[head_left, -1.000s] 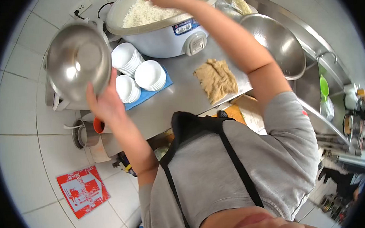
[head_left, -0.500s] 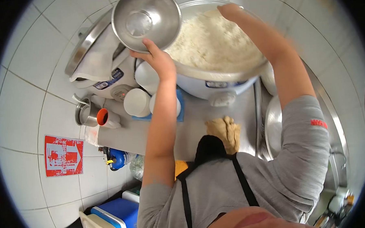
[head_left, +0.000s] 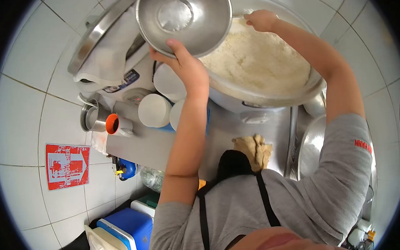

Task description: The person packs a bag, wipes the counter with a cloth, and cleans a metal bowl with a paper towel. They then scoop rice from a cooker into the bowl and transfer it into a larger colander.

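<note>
The bowl has come across to the pot's edge, rim pinched in my left fingers, so I judge it handy to the rice near my right fingers, whose grip I can't tell.

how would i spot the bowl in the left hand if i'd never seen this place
Find the big cooker of white rice. At its left side in the picture, the left hand grips a steel bowl. Unlike the white bowls below, it is shiny metal.

Steel bowl shifted, now nearer the rice
</note>
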Motion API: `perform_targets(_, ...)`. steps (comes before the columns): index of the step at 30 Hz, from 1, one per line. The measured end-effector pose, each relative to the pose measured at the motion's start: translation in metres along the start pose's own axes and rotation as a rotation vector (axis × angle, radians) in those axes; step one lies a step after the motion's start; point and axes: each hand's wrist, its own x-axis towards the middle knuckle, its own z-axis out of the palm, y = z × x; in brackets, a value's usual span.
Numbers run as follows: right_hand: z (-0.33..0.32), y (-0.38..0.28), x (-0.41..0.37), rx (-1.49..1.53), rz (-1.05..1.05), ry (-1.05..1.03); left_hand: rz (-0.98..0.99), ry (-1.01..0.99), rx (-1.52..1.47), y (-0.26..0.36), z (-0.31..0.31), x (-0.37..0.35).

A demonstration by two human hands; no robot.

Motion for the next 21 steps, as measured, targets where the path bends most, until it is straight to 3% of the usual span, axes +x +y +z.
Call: perform_targets(21,-0.021,-0.051,-0.128,0.085,-0.182,-0.108,0.089,-0.127,-0.019,0.005,0.003,0.008)
